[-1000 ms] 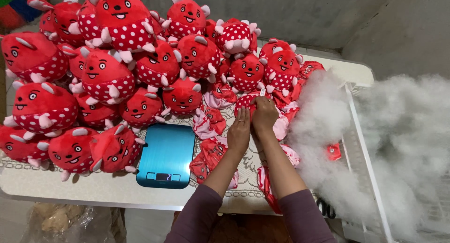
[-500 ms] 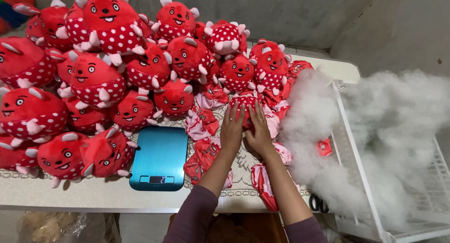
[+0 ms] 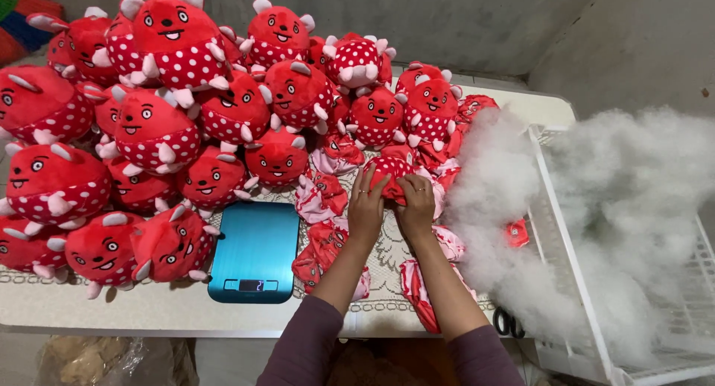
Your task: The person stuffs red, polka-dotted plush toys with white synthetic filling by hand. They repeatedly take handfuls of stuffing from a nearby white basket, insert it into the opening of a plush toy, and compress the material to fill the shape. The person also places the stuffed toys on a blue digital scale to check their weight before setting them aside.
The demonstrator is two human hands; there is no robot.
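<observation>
Both your hands meet on one unstuffed toy skin (image 3: 392, 170), a limp red piece with white dots that lies on the lace cloth (image 3: 387, 263) just right of and beyond the blue kitchen scale (image 3: 254, 250). Your left hand (image 3: 366, 206) lies on the skin's near left edge, fingers (image 3: 364, 181) held close together and curled down over the fabric, thumb tucked out of sight, so you cannot tell how firmly it pinches. Your right hand (image 3: 417, 201) sits touching it on the right, fingers (image 3: 409, 186) bent and pressed together, gripping the skin's near right side; a ring shows on one finger. The skin bulges up between and beyond your fingertips, on the side away from the scale. More flat skins (image 3: 320, 196) lie scattered between the scale and your wrists, some under your forearms. To the left of the scale and beyond it rises the heap of stuffed red toys (image 3: 164, 125), round, dotted, with white horns and stitched faces. Well to the right of the scale, past your right hand, a cloud of white stuffing fibre (image 3: 611, 207) spills over the white wire basket (image 3: 566, 267), its nearest tufts just beside your right hand. A pair of scissors (image 3: 508, 323) lies at the table edge, near your right forearm.
</observation>
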